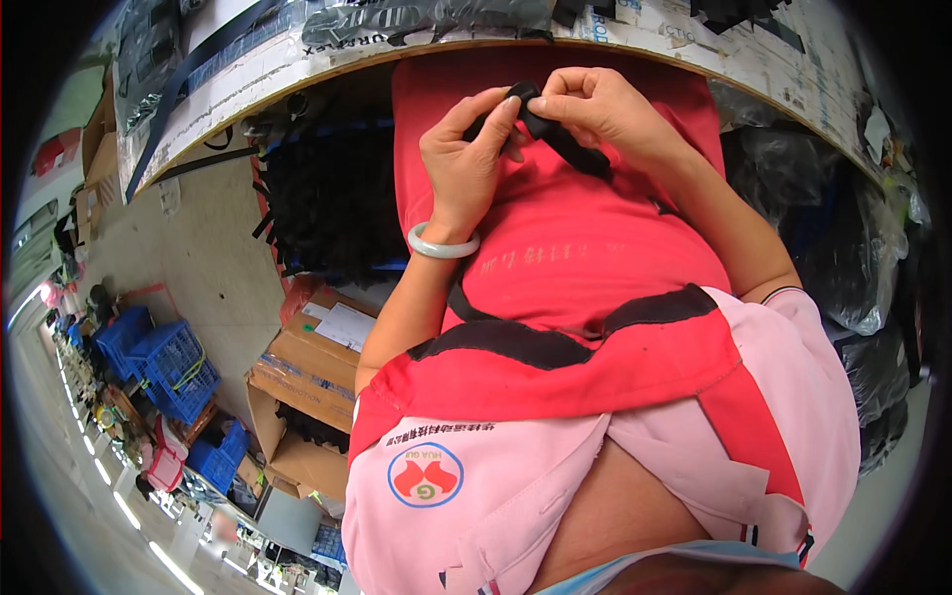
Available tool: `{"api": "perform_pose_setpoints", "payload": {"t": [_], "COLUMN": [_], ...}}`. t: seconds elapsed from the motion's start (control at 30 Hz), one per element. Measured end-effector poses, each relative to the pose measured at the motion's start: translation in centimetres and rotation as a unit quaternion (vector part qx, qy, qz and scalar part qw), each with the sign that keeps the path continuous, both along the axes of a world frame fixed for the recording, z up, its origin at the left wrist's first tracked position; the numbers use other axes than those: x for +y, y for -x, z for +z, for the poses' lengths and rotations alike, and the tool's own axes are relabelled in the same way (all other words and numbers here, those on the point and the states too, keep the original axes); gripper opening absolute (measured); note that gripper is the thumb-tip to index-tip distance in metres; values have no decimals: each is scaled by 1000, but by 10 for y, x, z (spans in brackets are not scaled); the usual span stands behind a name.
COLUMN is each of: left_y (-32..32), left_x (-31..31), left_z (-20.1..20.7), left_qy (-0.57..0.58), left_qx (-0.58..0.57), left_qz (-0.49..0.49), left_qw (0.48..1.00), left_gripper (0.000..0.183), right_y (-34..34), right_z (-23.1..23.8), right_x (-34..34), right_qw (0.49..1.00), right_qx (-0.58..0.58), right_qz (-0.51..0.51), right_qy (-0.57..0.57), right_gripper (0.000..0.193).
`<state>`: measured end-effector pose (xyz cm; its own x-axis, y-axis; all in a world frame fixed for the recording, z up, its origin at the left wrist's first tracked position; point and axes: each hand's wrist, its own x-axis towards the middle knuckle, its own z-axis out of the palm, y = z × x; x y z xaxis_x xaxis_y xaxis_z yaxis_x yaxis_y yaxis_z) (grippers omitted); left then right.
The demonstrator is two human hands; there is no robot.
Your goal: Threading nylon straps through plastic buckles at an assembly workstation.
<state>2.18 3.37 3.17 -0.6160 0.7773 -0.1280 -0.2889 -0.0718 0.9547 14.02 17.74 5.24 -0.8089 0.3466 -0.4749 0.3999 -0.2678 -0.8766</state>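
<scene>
A red apron (595,248) covers the lap up at twelve o'clock, trimmed with black bands (516,345). Below it, a pale pink polo shirt (516,496) with red panels and a round red-and-blue emblem (424,476) at seven o'clock. A pale green bangle (442,244) circles the left wrist.

Workbench edge (297,74) curves just beyond both hands; clear plastic bags (416,20) and black straps (188,74) lie on it.

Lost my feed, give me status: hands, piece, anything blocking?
Left hand and right hand both pinching black strap. Strap over red apron. Nothing blocking.
</scene>
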Motion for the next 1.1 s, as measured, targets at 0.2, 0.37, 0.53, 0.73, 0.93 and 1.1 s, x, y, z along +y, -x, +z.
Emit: {"api": "perform_pose_setpoints", "payload": {"t": [0.2, 0.37, 0.53, 0.73, 0.93, 1.1], "left_y": [3, 31, 92, 128, 74, 49], "left_x": [-10, -41, -119, -164, -91, -47], "left_z": [-3, 34, 51, -13, -34, -16], "left_qy": [32, 110, 102, 69, 76, 75], "left_qx": [-36, -39, 55, -104, -120, -114], "left_qz": [-36, -145, 89, 246, 102, 0], "left_qw": [998, 983, 989, 961, 985, 991], "left_gripper": [18, 19, 27, 33, 27, 31], "right_y": [-1, 10, -2, 22, 23, 46], "right_z": [-15, -12, -3, -13, -18, 14], "right_x": [5, 12, 55, 99, 110, 71], "right_qw": [976, 994, 907, 614, 681, 623], "right_qx": [22, 95, 66, 131, 163, 620], "right_qz": [16, -47, -60, 23, 17, -230], "right_qy": [215, 13, -411, -778, -713, -418], "right_gripper": [19, 19, 11, 21, 12, 19]}}
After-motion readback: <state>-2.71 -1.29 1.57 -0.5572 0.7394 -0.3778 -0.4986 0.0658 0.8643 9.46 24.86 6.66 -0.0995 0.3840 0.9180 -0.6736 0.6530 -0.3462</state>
